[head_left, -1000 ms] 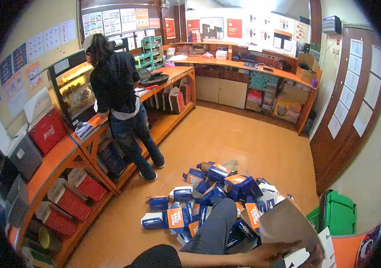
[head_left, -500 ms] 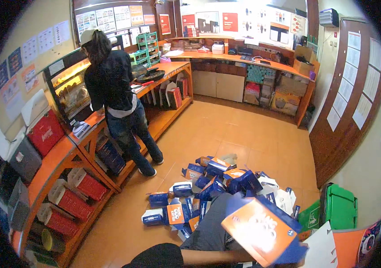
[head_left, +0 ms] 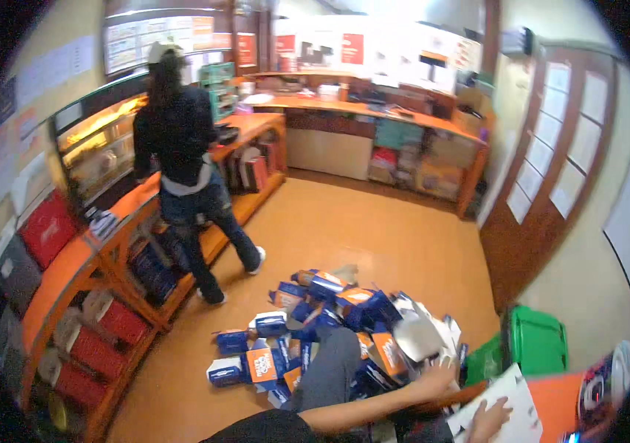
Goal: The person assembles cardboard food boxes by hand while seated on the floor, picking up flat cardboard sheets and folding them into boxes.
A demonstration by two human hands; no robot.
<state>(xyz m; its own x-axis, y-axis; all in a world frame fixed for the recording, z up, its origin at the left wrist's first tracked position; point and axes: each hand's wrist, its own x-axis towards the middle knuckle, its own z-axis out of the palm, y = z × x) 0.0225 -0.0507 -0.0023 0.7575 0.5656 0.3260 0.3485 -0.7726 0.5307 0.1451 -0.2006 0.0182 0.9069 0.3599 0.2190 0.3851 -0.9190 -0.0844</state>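
Note:
My left hand [head_left: 436, 380] reaches over the near right side of a pile of blue, orange and white cardboard boxes [head_left: 263, 365], its fingers stretched out and nothing in them. Just beyond it is a blurred whitish box [head_left: 417, 338]; whether it is in the air or resting on the pile I cannot tell. My right hand [head_left: 490, 419] lies with spread fingers on a flat white carton sheet [head_left: 518, 399] at the lower right. My bent knee [head_left: 333, 362] in dark grey trousers juts into the pile.
At the left, a person in black [head_left: 182, 140] stands by an orange counter [head_left: 64, 284] with red boxes on its shelf. A green bin [head_left: 538, 343] stands beside the pile at the right. Orange tiled floor [head_left: 352, 225] stretches to the back counter, and a brown door [head_left: 544, 177] is at the right.
My left hand has let go of the orange and blue box it held. My right hand now shows on the white sheet. The view has shifted, and the other person has changed stance.

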